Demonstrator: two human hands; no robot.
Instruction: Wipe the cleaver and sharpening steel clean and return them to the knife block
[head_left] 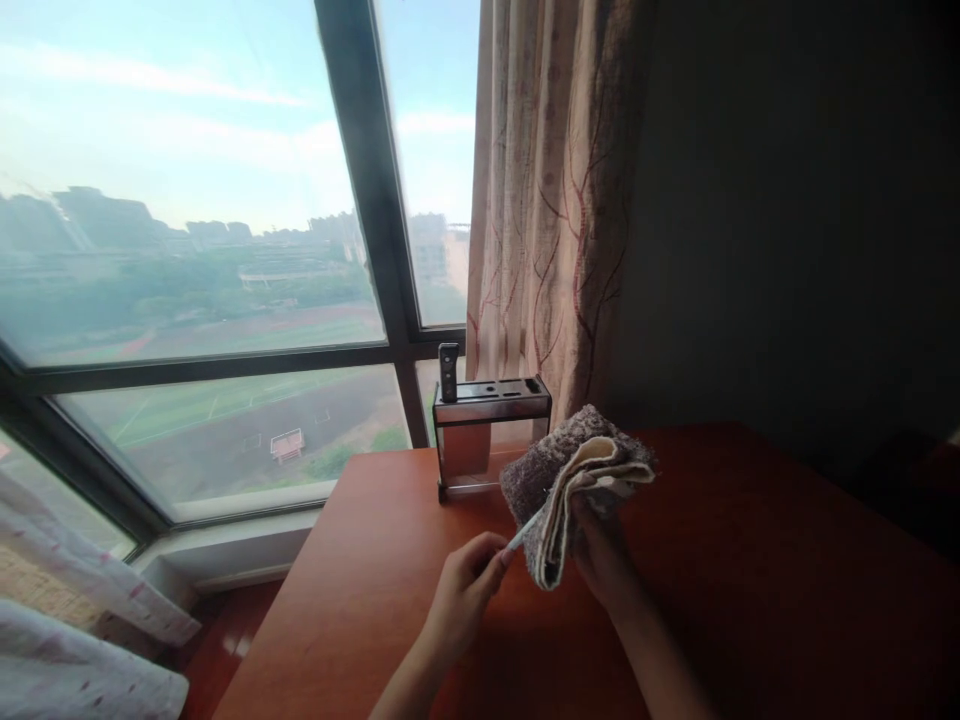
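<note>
My left hand (466, 590) is closed, thumb and fingers pinching the near end of a thin, pale, blade-like strip (529, 530). The strip's far end goes into the folds of a thick grey-brown cloth (547, 465) with cream edges, so its full shape is hidden. My right hand (600, 550) grips this folded cloth from below and the right, its fingers partly covered by it. Both hands are above the table, in front of a clear-sided knife block (491, 400). One dark handle (448, 372) stands upright in the left end of the block's slotted top.
The reddish-brown wooden table (367, 560) has its left edge near the window ledge (240, 545). Behind the block hangs a patterned beige curtain (547, 200) beside a large dark-framed window (367, 180). A white curtain (90, 650) is at lower left. The right side is dark.
</note>
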